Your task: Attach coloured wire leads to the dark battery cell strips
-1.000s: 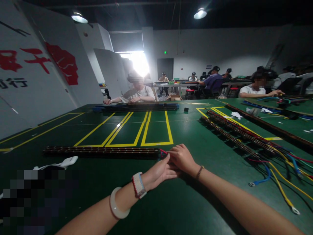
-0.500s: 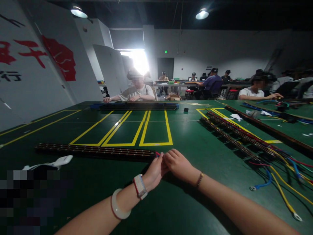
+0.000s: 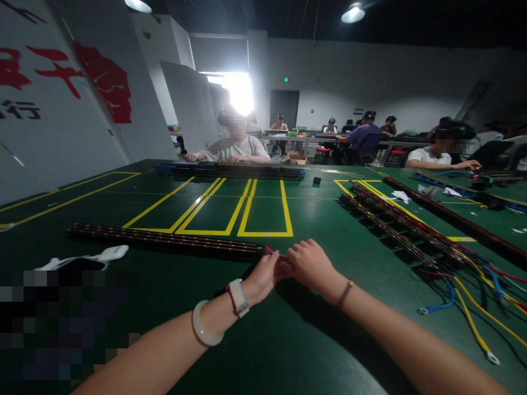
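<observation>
My left hand (image 3: 261, 277) and my right hand (image 3: 309, 264) meet at the right end of a long dark terminal strip (image 3: 164, 240) lying across the green table (image 3: 263, 329). Both hands pinch a thin red wire (image 3: 270, 252) that pokes out at the strip's end. The fingertips hide where the wire joins the strip. My left wrist carries a pale bangle and a watch, my right wrist a bead bracelet.
More dark strips with red, yellow and blue wires (image 3: 453, 269) lie to the right. White gloves (image 3: 102, 255) rest at the left. Yellow tape boxes (image 3: 247, 211) mark the table beyond. A person (image 3: 234, 148) sits across, others at the right and behind.
The view has shifted slightly. Both hands stay together at the strip's right end, with small finger movements on the red wire.
</observation>
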Tool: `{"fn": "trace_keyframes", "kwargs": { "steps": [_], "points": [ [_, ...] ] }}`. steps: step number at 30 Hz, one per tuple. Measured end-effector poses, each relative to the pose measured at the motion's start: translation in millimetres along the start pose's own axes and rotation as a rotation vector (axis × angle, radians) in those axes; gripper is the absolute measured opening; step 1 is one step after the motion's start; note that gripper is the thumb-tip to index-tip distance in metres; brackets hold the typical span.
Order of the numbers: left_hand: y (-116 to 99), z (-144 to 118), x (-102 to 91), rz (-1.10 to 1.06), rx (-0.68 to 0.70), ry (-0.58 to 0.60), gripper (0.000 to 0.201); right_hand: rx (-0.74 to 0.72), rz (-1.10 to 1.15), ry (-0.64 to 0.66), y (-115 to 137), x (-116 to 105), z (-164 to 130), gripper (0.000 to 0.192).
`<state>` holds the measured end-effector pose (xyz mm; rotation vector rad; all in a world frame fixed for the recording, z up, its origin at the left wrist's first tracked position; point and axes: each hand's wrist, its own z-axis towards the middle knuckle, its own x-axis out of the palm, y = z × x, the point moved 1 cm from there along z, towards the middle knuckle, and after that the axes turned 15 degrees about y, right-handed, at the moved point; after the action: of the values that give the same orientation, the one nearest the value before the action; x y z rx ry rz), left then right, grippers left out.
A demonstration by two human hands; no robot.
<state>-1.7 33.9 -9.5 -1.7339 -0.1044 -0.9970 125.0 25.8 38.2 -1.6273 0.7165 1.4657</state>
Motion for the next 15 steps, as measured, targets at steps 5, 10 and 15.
{"fn": "trace_keyframes", "kwargs": {
  "steps": [5,10,15],
  "points": [
    [-0.4,-0.1,1.3,-0.003,0.005,0.009,0.023,-0.013,-0.039,0.052,1.3,0.7,1.7,0.027],
    [1.0,-0.1,0.7,0.056,0.021,0.062,0.025,0.043,0.072,0.094,-17.2,8.0,7.9,0.036],
    [-2.1,-3.7,3.1,0.112,0.003,0.047,0.024,0.118,0.396,0.049,-42.0,28.1,16.5,0.047]
  ]
}}
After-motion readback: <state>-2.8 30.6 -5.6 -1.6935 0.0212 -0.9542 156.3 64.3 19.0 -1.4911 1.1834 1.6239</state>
